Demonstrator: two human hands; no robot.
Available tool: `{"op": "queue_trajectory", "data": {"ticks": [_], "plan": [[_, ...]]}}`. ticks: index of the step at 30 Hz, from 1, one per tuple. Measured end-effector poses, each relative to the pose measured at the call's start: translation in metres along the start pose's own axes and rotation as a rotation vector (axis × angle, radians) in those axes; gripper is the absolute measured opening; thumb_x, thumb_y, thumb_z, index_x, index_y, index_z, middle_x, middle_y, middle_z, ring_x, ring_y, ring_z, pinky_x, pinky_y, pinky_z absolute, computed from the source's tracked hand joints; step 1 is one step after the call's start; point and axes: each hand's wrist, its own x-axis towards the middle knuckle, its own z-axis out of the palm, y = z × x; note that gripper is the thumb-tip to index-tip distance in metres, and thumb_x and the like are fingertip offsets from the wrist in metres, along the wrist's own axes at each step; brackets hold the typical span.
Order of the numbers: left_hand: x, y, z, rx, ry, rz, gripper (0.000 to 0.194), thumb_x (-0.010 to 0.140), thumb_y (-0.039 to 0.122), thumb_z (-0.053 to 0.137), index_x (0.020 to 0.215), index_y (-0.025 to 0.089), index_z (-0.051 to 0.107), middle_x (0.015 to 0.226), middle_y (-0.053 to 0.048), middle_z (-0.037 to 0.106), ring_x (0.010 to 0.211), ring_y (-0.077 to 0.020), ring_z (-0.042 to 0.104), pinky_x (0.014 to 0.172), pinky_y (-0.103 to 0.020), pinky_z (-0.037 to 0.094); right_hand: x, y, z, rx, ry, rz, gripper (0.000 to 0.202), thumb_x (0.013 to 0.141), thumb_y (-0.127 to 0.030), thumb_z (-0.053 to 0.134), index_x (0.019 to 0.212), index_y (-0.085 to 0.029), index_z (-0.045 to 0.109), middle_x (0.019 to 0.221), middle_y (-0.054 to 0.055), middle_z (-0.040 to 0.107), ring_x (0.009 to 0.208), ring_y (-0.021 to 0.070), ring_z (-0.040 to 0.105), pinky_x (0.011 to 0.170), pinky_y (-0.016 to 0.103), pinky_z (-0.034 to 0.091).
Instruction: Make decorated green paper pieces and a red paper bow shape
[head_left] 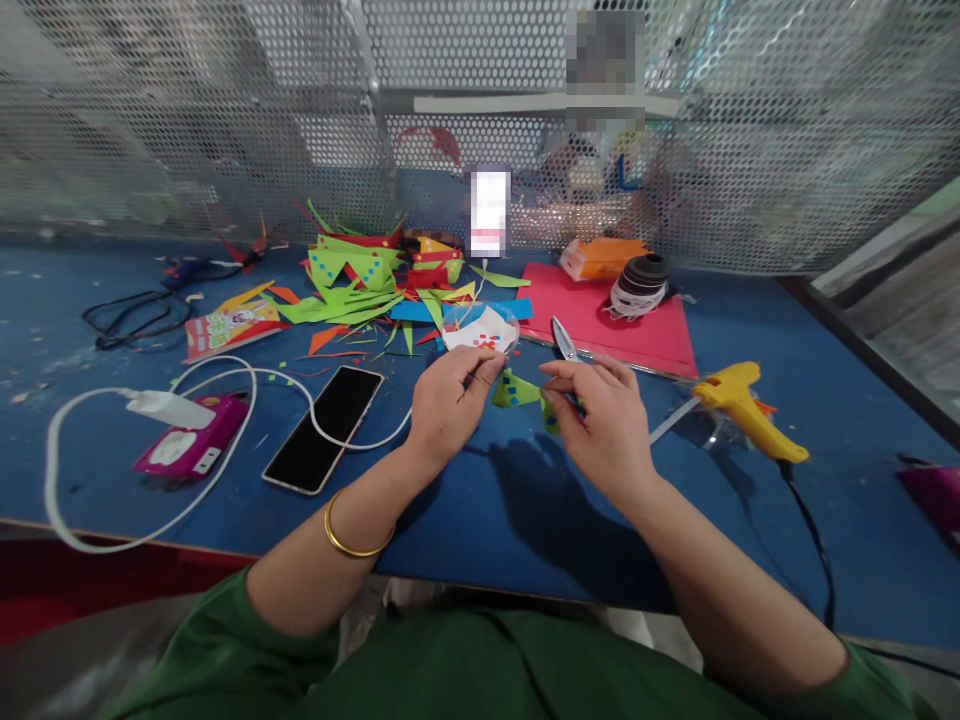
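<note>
Green paper piece with blue dots [517,390] pinched between my left hand [457,400] and right hand [606,425], pretty much mid-table above the blue tabletop [465,530], yellow glue gun [750,408] off toward the right edge.

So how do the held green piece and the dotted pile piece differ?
The held piece is held by the left hand and right hand; the pile piece rests on paper scraps. Fingers partly cover the held piece, while the pile piece shows its notch. Both are green with blue squares.
</note>
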Motion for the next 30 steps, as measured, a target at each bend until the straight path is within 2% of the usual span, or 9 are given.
{"op": "queue_trajectory", "data": {"ticks": [2,6,10,16,18,21,23,26,30], "plan": [[0.003,0.0,-0.002,0.09,-0.008,0.166,0.024,0.097,0.037,0.06,0.101,0.019,0.075,0.104,-0.007,0.077,0.102,-0.0215,0.068,0.093,-0.034,0.049,0.0,-0.001,-0.001,-0.104,0.013,-0.094,0.019,0.094,-0.014,0.054,0.109,-0.02,0.064,0.085,0.002,0.078,0.084,0.0203,0.071,0.102,0.043,0.041],[0.007,0.003,-0.006,0.289,-0.173,0.421,0.015,0.094,0.033,0.064,0.098,0.022,0.073,0.102,-0.004,0.078,0.11,-0.0247,0.065,0.107,-0.046,0.039,-0.001,-0.005,0.001,-0.237,0.027,-0.234,0.02,0.097,-0.012,0.052,0.113,-0.015,0.064,0.09,0.006,0.079,0.085,0.0191,0.071,0.105,0.042,0.038],[0.008,0.011,-0.01,0.373,-0.268,0.44,0.016,0.097,0.026,0.057,0.089,0.023,0.071,0.094,-0.001,0.077,0.107,-0.0226,0.066,0.117,-0.051,0.025,-0.001,-0.008,0.002,-0.258,0.04,-0.288,0.023,0.097,-0.009,0.051,0.116,-0.011,0.063,0.086,0.006,0.078,0.086,0.0193,0.071,0.106,0.042,0.037],[0.024,0.02,-0.031,0.408,-0.272,0.306,0.009,0.093,0.025,0.066,0.085,0.023,0.071,0.091,0.001,0.077,0.099,-0.0211,0.068,0.114,-0.052,0.028,0.006,-0.015,-0.022,-0.244,0.185,-0.212,0.024,0.096,-0.02,0.059,0.118,-0.012,0.062,0.105,0.01,0.077,0.101,0.0233,0.07,0.106,0.043,0.038],[0.042,0.014,-0.045,0.454,-0.272,0.26,0.007,0.09,0.024,0.069,0.084,0.023,0.072,0.092,0.0,0.078,0.097,-0.0219,0.069,0.112,-0.052,0.03,0.005,-0.015,-0.032,-0.256,0.231,-0.18,0.023,0.096,-0.021,0.06,0.117,-0.013,0.062,0.104,0.01,0.077,0.099,0.0234,0.07,0.105,0.043,0.04],[0.084,-0.006,-0.077,0.521,-0.262,0.162,0.006,0.084,0.023,0.071,0.082,0.025,0.076,0.089,-0.001,0.079,0.09,-0.0217,0.069,0.103,-0.046,0.039,-0.004,-0.012,-0.038,-0.26,0.235,-0.17,0.02,0.097,-0.024,0.058,0.115,-0.015,0.061,0.102,0.01,0.077,0.095,0.0239,0.071,0.104,0.044,0.041],[0.119,-0.026,-0.103,0.567,-0.26,0.067,0.009,0.082,0.026,0.069,0.082,0.024,0.078,0.088,-0.004,0.079,0.088,-0.0227,0.069,0.087,-0.038,0.046,-0.012,-0.007,-0.035,-0.258,0.211,-0.178,0.018,0.098,-0.023,0.056,0.113,-0.015,0.062,0.101,0.01,0.077,0.093,0.024,0.071,0.103,0.045,0.042],[0.17,-0.059,-0.141,0.699,-0.173,-0.151,0.016,0.078,0.031,0.07,0.087,0.024,0.082,0.081,-0.002,0.078,0.081,-0.0227,0.069,0.076,-0.033,0.047,-0.021,0.002,-0.026,-0.237,0.163,-0.178,0.016,0.099,-0.023,0.052,0.109,-0.015,0.062,0.099,0.009,0.077,0.09,0.0231,0.072,0.1,0.044,0.043],[0.215,-0.103,-0.169,0.773,-0.135,-0.279,0.023,0.074,0.035,0.071,0.09,0.022,0.082,0.075,-0.003,0.076,0.076,-0.0219,0.068,0.069,-0.029,0.046,-0.024,0.009,-0.016,-0.228,0.127,-0.177,0.018,0.101,-0.024,0.05,0.107,-0.014,0.063,0.097,0.01,0.077,0.088,0.0226,0.073,0.099,0.044,0.043]]}}
